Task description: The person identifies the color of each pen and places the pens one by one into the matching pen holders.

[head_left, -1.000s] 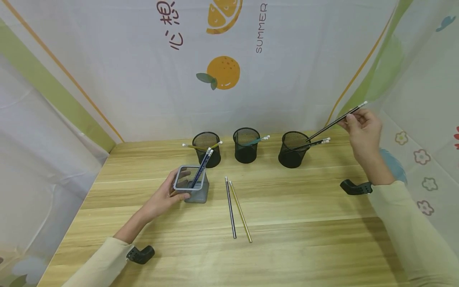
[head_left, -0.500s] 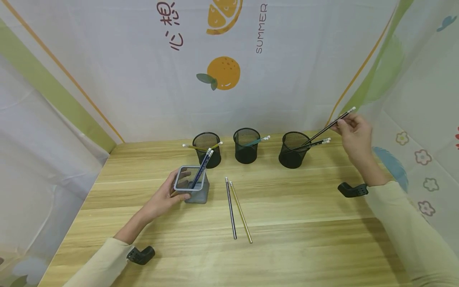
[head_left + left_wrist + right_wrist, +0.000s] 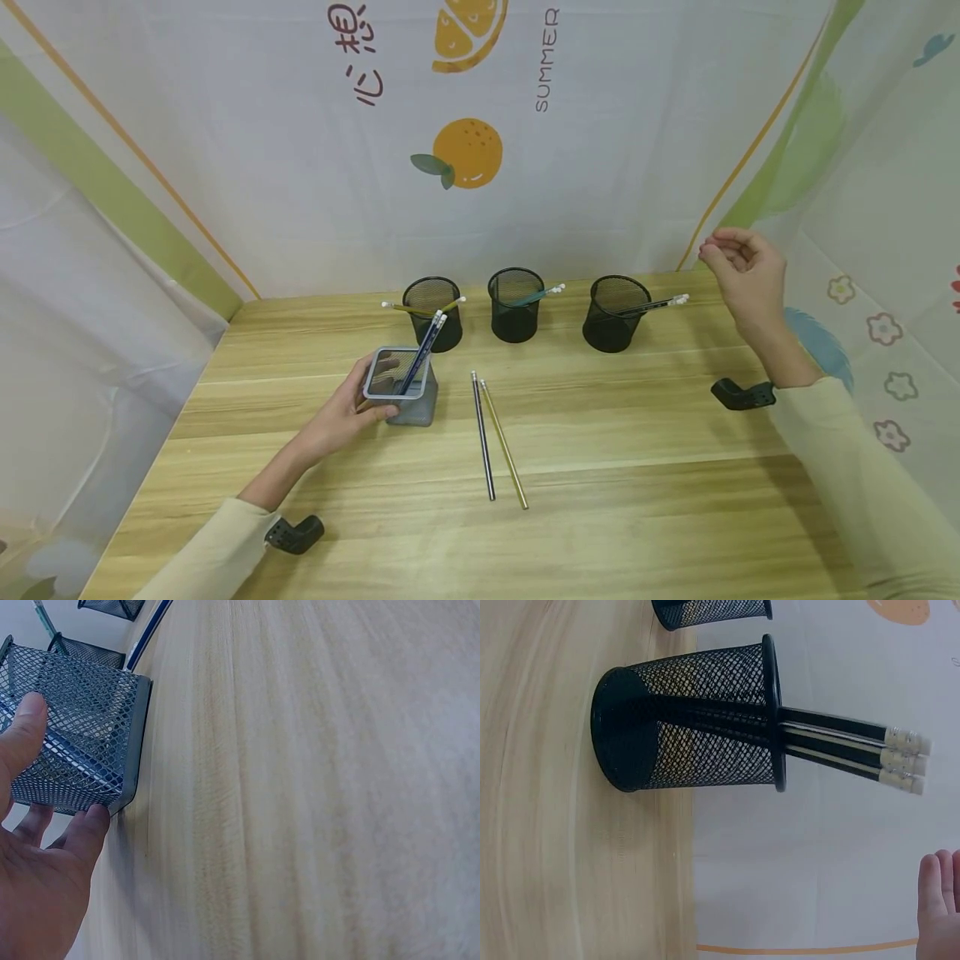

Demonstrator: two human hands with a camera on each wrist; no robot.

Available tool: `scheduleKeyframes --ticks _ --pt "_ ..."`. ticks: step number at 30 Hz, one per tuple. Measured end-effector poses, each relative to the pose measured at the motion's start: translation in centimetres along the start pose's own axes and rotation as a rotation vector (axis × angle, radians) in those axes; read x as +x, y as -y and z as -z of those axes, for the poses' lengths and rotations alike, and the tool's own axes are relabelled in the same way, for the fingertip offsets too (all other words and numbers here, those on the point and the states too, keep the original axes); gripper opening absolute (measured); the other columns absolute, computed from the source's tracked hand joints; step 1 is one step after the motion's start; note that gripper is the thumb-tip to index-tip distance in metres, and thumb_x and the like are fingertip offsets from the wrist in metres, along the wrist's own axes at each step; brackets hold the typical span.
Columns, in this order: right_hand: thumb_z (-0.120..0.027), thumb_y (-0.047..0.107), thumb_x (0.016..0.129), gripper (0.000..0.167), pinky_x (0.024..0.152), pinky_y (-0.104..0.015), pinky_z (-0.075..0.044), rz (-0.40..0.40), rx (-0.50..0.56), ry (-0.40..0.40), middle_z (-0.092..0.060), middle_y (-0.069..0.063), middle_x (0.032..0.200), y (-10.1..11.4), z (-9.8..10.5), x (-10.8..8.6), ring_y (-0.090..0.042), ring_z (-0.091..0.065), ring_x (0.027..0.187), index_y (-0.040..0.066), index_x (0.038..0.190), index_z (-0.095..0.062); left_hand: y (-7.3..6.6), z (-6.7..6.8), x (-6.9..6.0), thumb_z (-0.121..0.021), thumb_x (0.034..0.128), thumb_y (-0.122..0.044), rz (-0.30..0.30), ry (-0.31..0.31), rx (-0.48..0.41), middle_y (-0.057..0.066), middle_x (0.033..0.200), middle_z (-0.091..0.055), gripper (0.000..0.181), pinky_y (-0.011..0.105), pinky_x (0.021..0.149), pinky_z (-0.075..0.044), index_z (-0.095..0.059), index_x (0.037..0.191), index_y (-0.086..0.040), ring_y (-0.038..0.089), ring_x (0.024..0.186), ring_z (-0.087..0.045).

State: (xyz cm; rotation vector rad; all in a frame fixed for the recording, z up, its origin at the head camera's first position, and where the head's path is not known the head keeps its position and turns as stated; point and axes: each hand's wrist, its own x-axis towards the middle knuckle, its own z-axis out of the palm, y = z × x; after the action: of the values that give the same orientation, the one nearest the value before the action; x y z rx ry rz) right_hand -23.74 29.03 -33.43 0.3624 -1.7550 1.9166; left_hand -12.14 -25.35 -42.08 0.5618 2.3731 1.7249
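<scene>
My left hand (image 3: 341, 417) holds a grey square mesh pen holder (image 3: 416, 408), thumb on its near side. Two dark blue pencils (image 3: 422, 354) lean in it, white erasers up. At the right, my right hand (image 3: 753, 279) hovers with bent fingers and nothing between them. To its left stands a round black mesh pen cup (image 3: 609, 329). Three black pencils (image 3: 832, 741) lean in that cup, erasers pointing out over its rim, apart from the hand. The right wrist view catches only some fingertips (image 3: 930, 889) at its edge.
A second black mesh cup (image 3: 514, 321) bears teal pencils (image 3: 536, 295). A third cup (image 3: 442, 333) holds yellow pencils (image 3: 408, 308). On the wooden table (image 3: 637, 500) lie a dark pencil (image 3: 483, 437) and a gold pencil (image 3: 506, 446). A printed curtain (image 3: 622, 167) hangs behind.
My right hand has let go of a black pencil, which dropped into the right black cup beside the other two. The hand then drew slightly back to the right. My left hand stayed put.
</scene>
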Motion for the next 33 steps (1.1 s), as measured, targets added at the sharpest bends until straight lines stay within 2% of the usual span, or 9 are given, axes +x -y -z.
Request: scheduleKeyframes --ticks 8,13,18,22,28,33 --pt "-0.065 -0.011 0.093 0.018 0.085 -0.021 -0.056 0.011 0.037 0.039 -0.063 -0.017 0.102 0.8 -0.8 -0.2 -0.02 -0.067 0.09 -0.012 0.112 -0.064 0.1 0.0 0.0 -0.068 0.0956 0.003 -0.001 -0.001 -0.002 0.029 0.153 -0.036 0.079 0.061 0.113 -0.028 -0.019 0.158 -0.004 0.046 0.142 -0.032" --pt "-0.066 -0.01 0.094 0.02 0.086 -0.022 -0.056 0.008 0.028 0.068 -0.065 -0.016 0.102 1.6 -1.9 -0.6 -0.02 -0.068 0.091 -0.014 0.113 -0.063 0.2 0.0 0.0 -0.067 0.0949 0.005 0.008 0.003 -0.029 0.026 0.156 -0.032 0.08 0.059 0.114 -0.029 -0.019 0.158 -0.005 0.046 0.144 -0.03" --pt "-0.066 -0.009 0.094 0.022 0.087 -0.023 -0.056 0.026 0.038 0.126 -0.065 -0.017 0.101 2.2 -3.1 -1.3 -0.023 -0.067 0.092 -0.017 0.114 -0.061 0.3 0.0 0.0 -0.067 0.0943 0.007 0.004 0.004 -0.051 0.025 0.157 -0.03 0.081 0.059 0.114 -0.03 -0.019 0.158 -0.005 0.046 0.144 -0.028" --pt "-0.066 -0.008 0.095 0.024 0.087 -0.024 -0.056 0.04 0.003 0.179 -0.065 -0.018 0.1 2.3 -3.8 -1.8 -0.023 -0.067 0.092 -0.019 0.115 -0.059 0.3 0.0 0.0 -0.067 0.0944 0.007 -0.006 0.006 -0.052 0.025 0.157 -0.029 0.08 0.061 0.113 -0.029 -0.02 0.158 -0.005 0.046 0.144 -0.027" --pt "-0.067 -0.006 0.095 0.022 0.086 -0.026 -0.057 0.004 -0.028 0.235 -0.066 -0.02 0.101 2.5 -4.8 -2.4 -0.025 -0.067 0.091 -0.017 0.112 -0.061 0.3 0.0 0.0 -0.067 0.0948 0.006 0.004 0.003 -0.046 0.025 0.157 -0.03 0.08 0.061 0.114 -0.028 -0.02 0.159 -0.007 0.046 0.144 -0.028" --pt "-0.067 -0.004 0.096 0.017 0.084 -0.023 -0.057 -0.027 -0.026 0.28 -0.067 -0.017 0.099 2.5 -5.5 -3.1 -0.022 -0.068 0.09 -0.014 0.108 -0.063 0.3 0.0 0.0 -0.067 0.0945 0.006 0.01 -0.004 -0.034 0.026 0.157 -0.031 0.08 0.06 0.113 -0.03 -0.021 0.158 -0.007 0.047 0.143 -0.03"
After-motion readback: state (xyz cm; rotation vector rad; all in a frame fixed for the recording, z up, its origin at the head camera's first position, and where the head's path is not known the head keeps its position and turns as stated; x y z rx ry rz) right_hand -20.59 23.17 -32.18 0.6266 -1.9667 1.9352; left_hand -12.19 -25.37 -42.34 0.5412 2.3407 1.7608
